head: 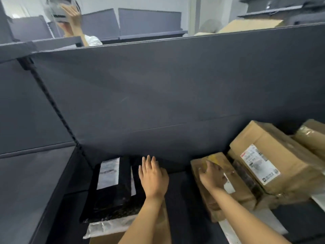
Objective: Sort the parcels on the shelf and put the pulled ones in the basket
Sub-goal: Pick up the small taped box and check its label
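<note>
The labels give little away. The black parcel [112, 196] at the left of the shelf [158, 103] carries a long white label [108, 173], its print smeared to grey lines. A second black parcel [139, 173] stands just beside it, with only a sliver of white label showing. On the right, the large cardboard box [281, 155] bears a white shipping label [260, 164] with a red mark at its top corner and a round black logo at the bottom, the text too small to read. The brown parcel [211, 196] in front of it has a yellow patch [215, 158] at its far end and a white sticker [228, 185] on its side, neither legible. A taped box [313, 136] sits behind, at the far right.

The left hand [153, 175] reaches forward palm down, its fingers [148, 162] straight and close together, tips at the foot of the shelf's dark back wall. It lies over the right edge of the second black parcel and holds nothing.

The right hand [212, 176] rests on top of the brown parcel — thumb to the left, fingers pointing towards the yellow patch. They are blurred and slightly bent; I cannot tell whether they grip the parcel or merely lie on it.

Both forearms are bare — the left one crosses above a flat cardboard piece [163, 224] and a clear plastic bag [109, 228] at the shelf's front.
</note>
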### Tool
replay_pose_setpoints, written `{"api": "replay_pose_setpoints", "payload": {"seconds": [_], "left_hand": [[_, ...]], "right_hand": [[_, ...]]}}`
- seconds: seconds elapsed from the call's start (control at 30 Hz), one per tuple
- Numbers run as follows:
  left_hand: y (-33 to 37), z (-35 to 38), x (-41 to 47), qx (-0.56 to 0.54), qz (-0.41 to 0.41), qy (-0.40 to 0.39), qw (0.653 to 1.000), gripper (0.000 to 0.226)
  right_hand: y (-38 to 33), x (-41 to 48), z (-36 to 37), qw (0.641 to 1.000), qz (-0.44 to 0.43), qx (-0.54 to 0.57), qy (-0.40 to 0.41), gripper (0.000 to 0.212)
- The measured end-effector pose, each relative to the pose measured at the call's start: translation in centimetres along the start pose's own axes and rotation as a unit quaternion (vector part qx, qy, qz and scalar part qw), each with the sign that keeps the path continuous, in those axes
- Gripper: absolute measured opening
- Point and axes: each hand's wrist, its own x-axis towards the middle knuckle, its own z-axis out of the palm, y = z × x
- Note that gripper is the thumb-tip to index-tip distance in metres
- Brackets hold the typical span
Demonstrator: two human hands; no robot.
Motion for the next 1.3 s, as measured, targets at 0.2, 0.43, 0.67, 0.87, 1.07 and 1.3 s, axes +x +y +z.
{"api": "replay_pose_setpoints", "payload": {"seconds": [0.2, 0.43, 0.67, 0.87, 1.07, 1.3], "left_hand": [[4.9, 3.9, -1.2, -0.031, 0.038, -0.124, 0.991, 0.056], [7.3, 6.4, -1.8, -0.039, 0.033, -0.196, 0.979, 0.056], [5.8, 9.2, -4.6, -0.195, -0.174, -0.404, 0.876, 0.061], [5.0, 11.2, -6.8, -0.285, -0.251, -0.432, 0.818, 0.035], [5.8, 9.8, -6.6, -0.343, -0.259, -0.42, 0.799, 0.037], [5.9, 4.6, -5.9, -0.424, -0.213, -0.287, 0.832, 0.021]], "right_hand": [[7.3, 0.9, -4.7, 0.997, 0.066, -0.03, 0.0, 0.056], [11.3, 2.0, -5.7, 0.997, 0.065, 0.041, -0.013, 0.061], [11.2, 1.7, -4.6, 0.984, 0.102, 0.115, -0.093, 0.061], [12.4, 0.9, -3.6, 0.981, 0.11, 0.125, -0.101, 0.057], [12.2, 0.3, -3.8, 0.983, 0.106, 0.127, -0.084, 0.048], [10.3, -1.2, -4.0, 0.976, 0.092, 0.194, 0.027, 0.039]]}}
